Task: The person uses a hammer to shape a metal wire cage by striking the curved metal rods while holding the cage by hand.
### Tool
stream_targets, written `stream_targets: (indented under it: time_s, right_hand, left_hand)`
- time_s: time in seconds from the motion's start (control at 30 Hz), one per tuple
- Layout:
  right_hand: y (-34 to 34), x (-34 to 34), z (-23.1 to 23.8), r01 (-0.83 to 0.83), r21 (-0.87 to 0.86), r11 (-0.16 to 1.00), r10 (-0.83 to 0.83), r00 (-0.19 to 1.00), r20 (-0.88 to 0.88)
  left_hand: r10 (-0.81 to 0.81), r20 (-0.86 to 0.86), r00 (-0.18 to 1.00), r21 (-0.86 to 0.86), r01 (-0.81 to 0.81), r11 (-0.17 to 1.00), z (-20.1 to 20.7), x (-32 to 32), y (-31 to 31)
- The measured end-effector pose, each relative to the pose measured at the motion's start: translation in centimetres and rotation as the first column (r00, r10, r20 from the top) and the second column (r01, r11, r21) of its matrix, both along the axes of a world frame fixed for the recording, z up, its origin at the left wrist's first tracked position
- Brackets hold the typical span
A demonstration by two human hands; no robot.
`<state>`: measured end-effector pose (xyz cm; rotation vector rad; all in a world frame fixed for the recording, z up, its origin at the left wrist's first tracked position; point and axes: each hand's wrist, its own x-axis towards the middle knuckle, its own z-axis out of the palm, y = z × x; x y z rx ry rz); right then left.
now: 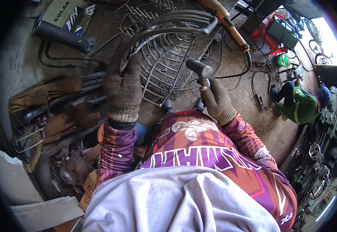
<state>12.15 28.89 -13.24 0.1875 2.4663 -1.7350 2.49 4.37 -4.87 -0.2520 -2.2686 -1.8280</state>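
Observation:
My left hand [125,91], in a grey-brown knitted glove, is closed around one end of a set of curved metal bars [176,17]. The bars are held up and arc away to the right, side by side. In my right hand [218,101], gloved the same way, is a hammer [199,68], its thick metal head raised and most of its handle hidden by the glove. Below the bars lies a frame of thin bent metal ribs [162,63]; I cannot tell whether it joins the held bars. Hammer and bars are apart.
Upright metal pegs [139,15] stand at the far side. An orange-bodied power tool [224,17] with a black cable lies beyond my right hand. To the left are a dark cylinder [62,36] and scrap metal. On the right a person in green [306,102] crouches near a red plastic chair [263,38].

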Motion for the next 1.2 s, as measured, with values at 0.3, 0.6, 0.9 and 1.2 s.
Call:
stream_targets:
  time_s: [0.3,0.6,0.9,1.2]
  right_hand:
    - [-1.4,-1.7,-2.1,-0.107,0.142,0.984,0.109,0.994,-0.001]
    - [-1.4,-2.4,-1.4,-0.104,0.138,0.985,0.106,0.994,-0.005]
    - [-0.6,-2.5,-1.4,-0.089,0.025,0.996,0.091,0.992,-0.092]
    - [-0.5,-2.7,-2.8,-0.115,0.258,0.959,0.138,0.988,-0.073]
  left_hand:
    - [-0.089,-0.105,0.99,-0.404,0.039,0.914,0.4,-0.3,1.5]
    - [-0.13,-0.178,0.975,-0.486,0.028,0.874,1.6,-1.6,2.7]
    - [0.103,0.055,0.993,-0.375,-0.075,0.924,-0.5,-2.0,1.1]
    - [0.104,0.216,0.971,-0.226,-0.054,0.973,-2.6,-2.6,-0.6]
